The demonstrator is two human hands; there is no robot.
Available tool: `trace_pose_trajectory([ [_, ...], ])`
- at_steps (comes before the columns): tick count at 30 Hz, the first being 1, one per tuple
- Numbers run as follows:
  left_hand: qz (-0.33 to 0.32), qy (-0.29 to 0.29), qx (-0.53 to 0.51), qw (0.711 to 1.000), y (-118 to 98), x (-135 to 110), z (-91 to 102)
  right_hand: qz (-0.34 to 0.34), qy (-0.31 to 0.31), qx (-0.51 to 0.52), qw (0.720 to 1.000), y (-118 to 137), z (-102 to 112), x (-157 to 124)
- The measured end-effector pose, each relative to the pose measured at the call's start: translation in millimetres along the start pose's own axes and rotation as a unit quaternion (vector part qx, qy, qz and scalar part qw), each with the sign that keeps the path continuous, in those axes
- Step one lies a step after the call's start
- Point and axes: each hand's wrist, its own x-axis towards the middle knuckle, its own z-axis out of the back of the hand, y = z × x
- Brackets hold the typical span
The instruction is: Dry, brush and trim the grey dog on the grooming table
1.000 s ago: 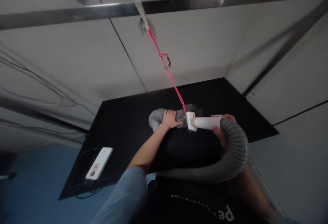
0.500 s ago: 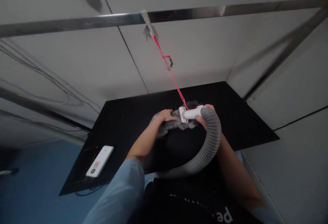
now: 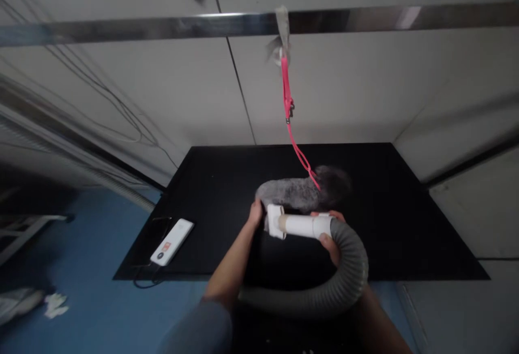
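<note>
A small grey dog with short body fur and a darker, blurred head stands on the black table. Around its neck runs a pink noose leash. My left hand is closed at the dog's rump, its fingertips partly hidden by the body. In my right hand is a white vacuum nozzle with a wide flat head, held beside the dog's hindquarters. From the nozzle a grey ribbed hose curves back under my arms.
A metal bar crosses above the table, and the leash hangs from a tie on it. At the table's left lies a white phone-like device with a cable. Behind is a pale wall. White scraps lie on the blue floor.
My left hand has moved from the dog's back to its rump. The nozzle has come off the back toward me, down to the hindquarters. The leash hangs slacker, and my view has shifted.
</note>
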Motion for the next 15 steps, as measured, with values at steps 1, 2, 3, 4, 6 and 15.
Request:
trace_pose_trajectory([
  [1,0.042,0.044,-0.095,0.994,3.5,-3.9,-3.3,-0.015,-0.002,0.005,1.0,-1.0,-5.8,0.2],
  [2,0.088,0.103,-0.174,0.975,6.4,-7.0,-5.0,-0.029,-0.008,0.006,1.0,-1.4,-11.8,1.2],
  [3,0.136,0.163,-0.24,0.947,8.7,-9.5,-4.8,-0.044,-0.017,0.005,0.999,-1.1,-17.8,2.7],
  [4,0.179,0.214,-0.291,0.915,10.7,-11.9,-3.1,-0.058,-0.02,0.004,0.998,0.1,-23.6,4.4],
  [6,0.248,0.283,-0.33,0.866,13.6,-18.2,3.2,-0.085,-0.008,0.0,0.996,5.2,-33.4,6.8],
  [15,0.314,0.265,-0.278,0.868,-27.2,-103.0,22.2,-0.099,-0.065,-0.164,0.979,100.5,-25.4,-13.8],
])
